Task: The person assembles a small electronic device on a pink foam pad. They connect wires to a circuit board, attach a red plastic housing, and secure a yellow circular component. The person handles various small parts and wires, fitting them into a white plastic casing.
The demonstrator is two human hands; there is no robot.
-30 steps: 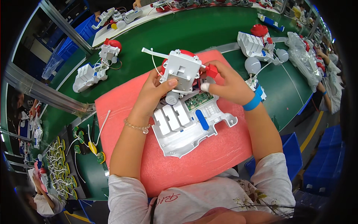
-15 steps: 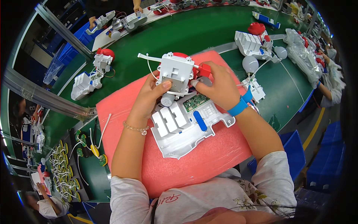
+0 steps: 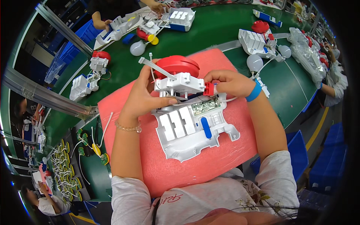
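Note:
A white plastic module (image 3: 180,84) with a round red cap (image 3: 178,66) is held above the far edge of an open white housing shell (image 3: 183,144). My left hand (image 3: 144,95) is closed around the module's left side, thumb in front at its lower edge. My right hand (image 3: 232,84) pinches a small red block (image 3: 209,89) at the module's right end. A flat white cable (image 3: 157,68) sticks up over the module's left. Inside the shell are white raised blocks (image 3: 176,123), a green circuit board (image 3: 205,107) and a blue strip (image 3: 206,127). Thin wires run near the board.
A pink foam pad (image 3: 213,165) lies under the shell on the green table (image 3: 217,30). Similar white-and-red assemblies (image 3: 257,43) sit right and left. Yellow-green round parts with white leads (image 3: 65,172) fill a tray at lower left. A co-worker's hands (image 3: 159,7) handle parts at the far side.
The module has tipped over, bringing its red cap into view and turning the metal plate and cylinder out of sight. My right hand has shifted right. Across the table, more parts have appeared.

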